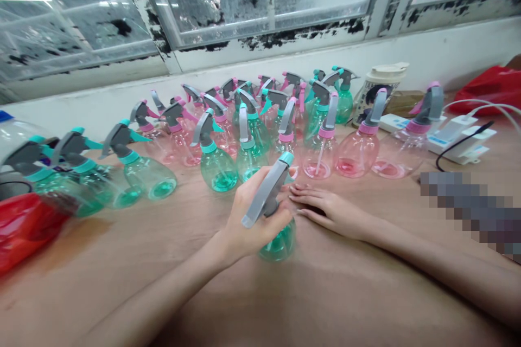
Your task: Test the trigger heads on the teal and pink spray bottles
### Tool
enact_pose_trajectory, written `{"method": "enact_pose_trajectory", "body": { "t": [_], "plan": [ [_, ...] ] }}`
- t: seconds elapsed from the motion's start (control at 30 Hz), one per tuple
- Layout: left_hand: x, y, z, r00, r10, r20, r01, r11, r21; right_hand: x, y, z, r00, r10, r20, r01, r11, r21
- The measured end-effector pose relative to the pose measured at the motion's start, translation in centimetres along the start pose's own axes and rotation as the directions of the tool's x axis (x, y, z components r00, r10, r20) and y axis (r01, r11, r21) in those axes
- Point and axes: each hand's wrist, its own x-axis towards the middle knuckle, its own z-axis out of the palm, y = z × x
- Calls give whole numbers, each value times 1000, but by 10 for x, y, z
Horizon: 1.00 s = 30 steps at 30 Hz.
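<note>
My left hand (250, 217) is closed around the neck of a green spray bottle (279, 244) with a grey trigger head and teal nozzle. The bottle stands slightly tilted near the middle of the table, its neck hidden by my fingers. Just to its right, my right hand (329, 209) lies palm down on the wood with its fingers stretched out, holding nothing. Behind my hands are another green spray bottle (220, 168) and a pink spray bottle (319, 154), among several more in loose rows.
More green bottles (150, 176) stand at the left, beside a red plastic bag (28, 233). At the right back are a paper cup (376, 92), a white power strip (456, 141) with cables and another red bag (490, 87). Behind the table runs a white wall (81, 87) under windows.
</note>
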Motion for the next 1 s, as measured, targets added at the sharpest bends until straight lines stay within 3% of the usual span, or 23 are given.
{"method": "enact_pose_trajectory", "body": {
  "t": [0.33, 0.77, 1.0],
  "plan": [
    [5, 5, -5, 999, 19, 35, -18, 1000, -8, 0, -2, -1, 1000, -8, -16, 8, 1000, 6],
    [-1, -3, 2, 998, -27, -54, 30, 998, 62, 0, -2, 0, 1000, 1, -25, 0, 999, 33],
    [0, -4, 3, 998, -15, -62, 16, 1000, 18, 1, -4, -2, 1000, 6, -15, -5, 999, 35]
  ]
}}
